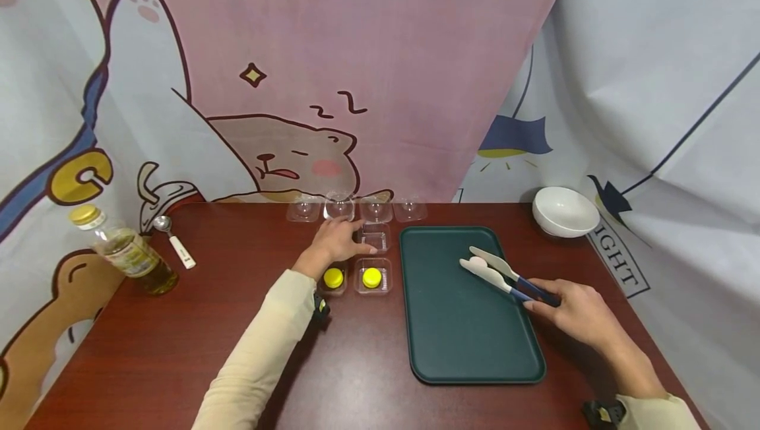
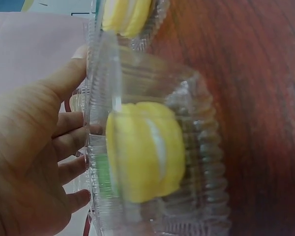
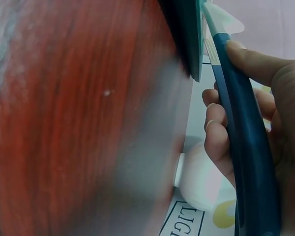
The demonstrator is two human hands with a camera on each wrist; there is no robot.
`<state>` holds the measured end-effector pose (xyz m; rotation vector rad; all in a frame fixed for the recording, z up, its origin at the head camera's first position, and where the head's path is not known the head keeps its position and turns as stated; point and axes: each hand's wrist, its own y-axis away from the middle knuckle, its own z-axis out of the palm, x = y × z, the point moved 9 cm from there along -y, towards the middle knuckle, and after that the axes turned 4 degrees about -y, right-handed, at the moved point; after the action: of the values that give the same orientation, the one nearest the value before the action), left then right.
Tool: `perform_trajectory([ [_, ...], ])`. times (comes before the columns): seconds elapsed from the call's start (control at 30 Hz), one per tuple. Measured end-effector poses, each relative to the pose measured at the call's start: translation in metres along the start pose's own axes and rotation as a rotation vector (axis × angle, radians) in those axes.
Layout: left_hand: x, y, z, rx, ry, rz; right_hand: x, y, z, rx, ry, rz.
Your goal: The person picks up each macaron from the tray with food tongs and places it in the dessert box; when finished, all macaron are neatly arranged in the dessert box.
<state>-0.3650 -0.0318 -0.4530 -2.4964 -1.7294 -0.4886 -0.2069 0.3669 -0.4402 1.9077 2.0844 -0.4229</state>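
My right hand [image 1: 584, 314] grips a pair of tongs [image 3: 246, 128] by its blue handles. Between the pale tips, above the dark green tray [image 1: 457, 324], sits a small whitish round piece [image 1: 477, 262]; its kind is unclear. Over the clear plastic boxes reaches my left hand [image 1: 337, 240], fingers extended and thumb spread, close by the rear clear box [image 1: 382, 237]. Whether it touches that box I cannot tell. Two front boxes each hold a yellow macaron, the right macaron [image 1: 372, 277] in full view and the left macaron [image 2: 146, 152] beside my forearm, its box partly covered by my arm.
Several clear domed lids [image 1: 410, 208] line the table's back edge. A white bowl [image 1: 565, 211] stands at the back right. On the left are an oil bottle [image 1: 133, 258] with a yellow cap and a white-handled measuring spoon [image 1: 181, 252]. Printed cloth hangs behind the table.
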Motion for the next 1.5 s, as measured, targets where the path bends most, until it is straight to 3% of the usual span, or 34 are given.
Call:
perform_trajectory([
  [0.3, 0.0, -0.003, 0.001, -0.003, -0.02, 0.001, 0.0, 0.0, 0.002, -0.007, -0.016, -0.001],
  [0.67, -0.002, -0.004, 0.001, -0.018, -0.036, -0.004, -0.007, -0.003, -0.003, 0.062, -0.01, -0.064],
  [0.83, -0.005, -0.003, 0.0, -0.014, -0.025, -0.022, -0.015, -0.01, -0.008, 0.087, -0.023, -0.101],
  [1.5, -0.003, -0.004, 0.003, -0.023, -0.018, -0.031, -0.061, -0.05, -0.018, 0.059, -0.048, -0.195],
])
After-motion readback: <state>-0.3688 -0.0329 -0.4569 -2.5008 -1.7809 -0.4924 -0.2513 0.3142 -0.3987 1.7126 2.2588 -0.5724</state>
